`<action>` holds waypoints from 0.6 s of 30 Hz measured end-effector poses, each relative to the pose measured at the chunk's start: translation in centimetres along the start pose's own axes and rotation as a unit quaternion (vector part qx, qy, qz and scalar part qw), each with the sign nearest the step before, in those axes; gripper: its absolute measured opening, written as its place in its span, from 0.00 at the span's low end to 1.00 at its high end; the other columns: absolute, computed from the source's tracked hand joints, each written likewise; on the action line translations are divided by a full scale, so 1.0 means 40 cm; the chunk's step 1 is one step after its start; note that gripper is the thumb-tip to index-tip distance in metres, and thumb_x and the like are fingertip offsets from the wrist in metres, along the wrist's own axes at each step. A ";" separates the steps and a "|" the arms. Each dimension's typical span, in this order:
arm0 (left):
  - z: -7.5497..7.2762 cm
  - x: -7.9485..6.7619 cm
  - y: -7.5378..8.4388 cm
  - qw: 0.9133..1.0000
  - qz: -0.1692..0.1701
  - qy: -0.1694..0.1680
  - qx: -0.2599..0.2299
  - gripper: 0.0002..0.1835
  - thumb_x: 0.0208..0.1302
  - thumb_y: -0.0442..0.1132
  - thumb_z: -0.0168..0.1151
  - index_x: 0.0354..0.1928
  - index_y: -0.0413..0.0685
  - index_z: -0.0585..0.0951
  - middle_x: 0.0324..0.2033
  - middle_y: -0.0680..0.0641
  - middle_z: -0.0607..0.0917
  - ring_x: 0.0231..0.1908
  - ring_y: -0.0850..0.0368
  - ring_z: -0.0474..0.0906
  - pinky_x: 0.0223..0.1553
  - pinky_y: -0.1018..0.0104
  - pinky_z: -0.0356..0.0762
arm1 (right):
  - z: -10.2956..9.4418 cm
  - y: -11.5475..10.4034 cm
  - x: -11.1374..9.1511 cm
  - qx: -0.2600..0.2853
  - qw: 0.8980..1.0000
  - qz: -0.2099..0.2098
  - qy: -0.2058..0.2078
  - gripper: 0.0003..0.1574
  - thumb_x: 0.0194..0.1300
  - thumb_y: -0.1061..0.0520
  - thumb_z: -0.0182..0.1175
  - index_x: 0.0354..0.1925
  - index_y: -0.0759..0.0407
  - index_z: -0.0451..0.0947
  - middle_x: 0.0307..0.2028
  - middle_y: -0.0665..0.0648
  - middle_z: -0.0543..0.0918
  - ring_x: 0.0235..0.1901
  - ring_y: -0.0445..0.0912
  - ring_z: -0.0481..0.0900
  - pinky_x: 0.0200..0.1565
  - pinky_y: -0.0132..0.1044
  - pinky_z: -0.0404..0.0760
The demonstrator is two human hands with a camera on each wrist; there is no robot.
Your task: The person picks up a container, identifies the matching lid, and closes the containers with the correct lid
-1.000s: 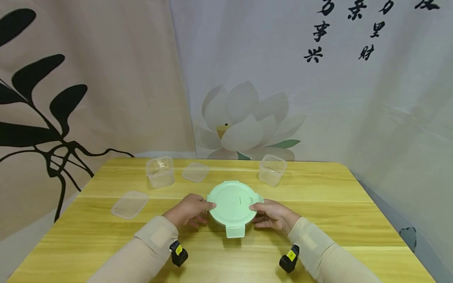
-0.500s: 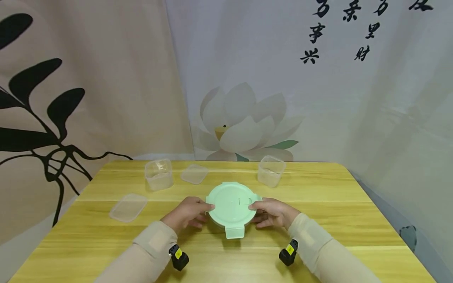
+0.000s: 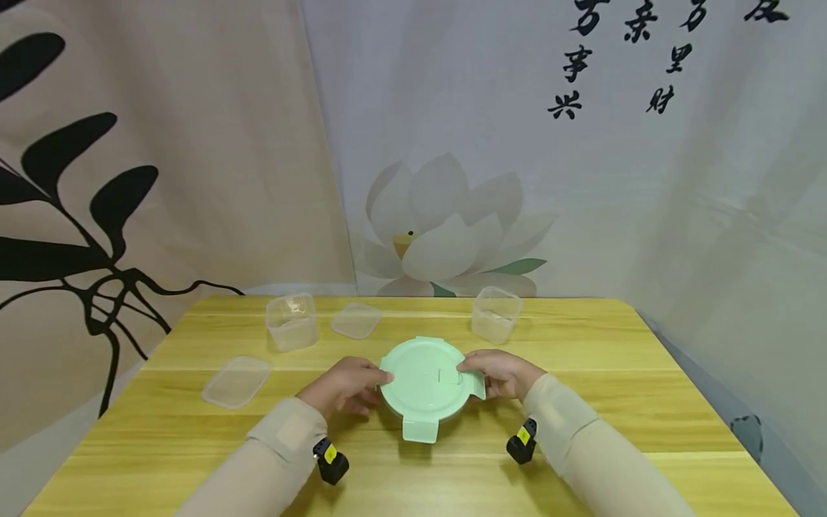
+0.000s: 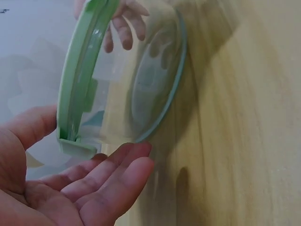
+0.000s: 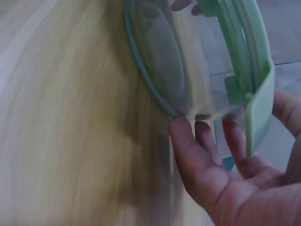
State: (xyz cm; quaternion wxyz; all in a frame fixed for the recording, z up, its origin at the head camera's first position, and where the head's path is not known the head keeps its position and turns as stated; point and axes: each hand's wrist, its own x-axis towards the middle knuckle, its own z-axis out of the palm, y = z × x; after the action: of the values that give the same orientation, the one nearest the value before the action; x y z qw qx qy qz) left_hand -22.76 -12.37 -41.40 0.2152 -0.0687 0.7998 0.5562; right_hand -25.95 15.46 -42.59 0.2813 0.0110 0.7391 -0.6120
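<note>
A round glass food container with a mint green clip lid (image 3: 423, 380) stands on the table before me, one lid flap facing me and another jutting out at the right. My left hand (image 3: 345, 386) holds its left side, thumb on the lid's edge; in the left wrist view the fingers (image 4: 117, 181) reach along beneath the rim by the clear glass wall (image 4: 117, 94). On the opposite side my right hand (image 3: 504, 375) grips it, thumb on top of the lid. The right wrist view shows those fingertips (image 5: 181, 129) against the glass near its base, beside a raised lid flap (image 5: 260, 113).
Behind stand two clear plastic tubs, one at left (image 3: 292, 323) and one at right (image 3: 496, 316). A clear flat lid (image 3: 357, 320) lies beside the left tub, and another flat lid (image 3: 237, 382) lies nearer at left. The wooden table (image 3: 614, 402) ends at a hanging cloth (image 3: 614, 215).
The container has turned clockwise as seen from above: its front flap swung left, its right flap toward me. My right hand shifted slightly away from me; the left hand stayed nearly in place.
</note>
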 end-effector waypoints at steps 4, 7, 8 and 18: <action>0.005 -0.006 -0.005 1.000 0.014 0.011 0.006 0.21 0.65 0.44 0.62 0.49 0.33 0.75 0.38 0.41 0.80 0.37 0.46 0.81 0.29 0.57 0.81 | 0.001 -0.001 -0.004 -0.007 1.000 0.003 -0.001 0.25 0.68 0.55 0.55 0.58 0.68 0.70 0.36 0.56 0.80 0.31 0.45 0.79 0.35 0.39 0.83; 0.010 -0.020 -0.009 0.999 0.026 0.018 0.006 0.25 0.66 0.47 0.61 0.52 0.30 0.73 0.40 0.38 0.79 0.38 0.44 0.81 0.31 0.54 0.81 | 0.006 -0.001 -0.008 -0.005 1.000 0.003 0.006 0.26 0.68 0.55 0.56 0.59 0.68 0.69 0.37 0.56 0.80 0.31 0.45 0.78 0.35 0.39 0.82; 0.012 -0.025 -0.009 0.999 0.028 0.019 0.004 0.27 0.66 0.48 0.61 0.53 0.30 0.72 0.40 0.38 0.79 0.38 0.44 0.80 0.31 0.53 0.81 | 0.007 0.000 -0.008 -0.004 1.000 0.003 0.010 0.26 0.68 0.55 0.56 0.59 0.68 0.69 0.37 0.56 0.80 0.31 0.45 0.78 0.35 0.40 0.83; 0.033 -0.065 -0.020 0.999 0.018 0.024 0.028 0.23 0.63 0.49 0.64 0.41 0.31 0.74 0.34 0.37 0.80 0.34 0.43 0.83 0.29 0.50 0.82 | 0.019 0.003 -0.023 0.003 0.999 0.005 0.038 0.26 0.67 0.56 0.56 0.58 0.68 0.70 0.36 0.56 0.80 0.29 0.44 0.78 0.33 0.37 0.81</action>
State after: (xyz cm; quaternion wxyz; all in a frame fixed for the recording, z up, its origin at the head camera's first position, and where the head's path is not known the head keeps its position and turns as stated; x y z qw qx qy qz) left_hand -19.79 -11.78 -41.36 0.1877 -0.0619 0.8210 0.5356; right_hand -24.82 15.09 -42.39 0.2563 0.0389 0.7470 -0.6122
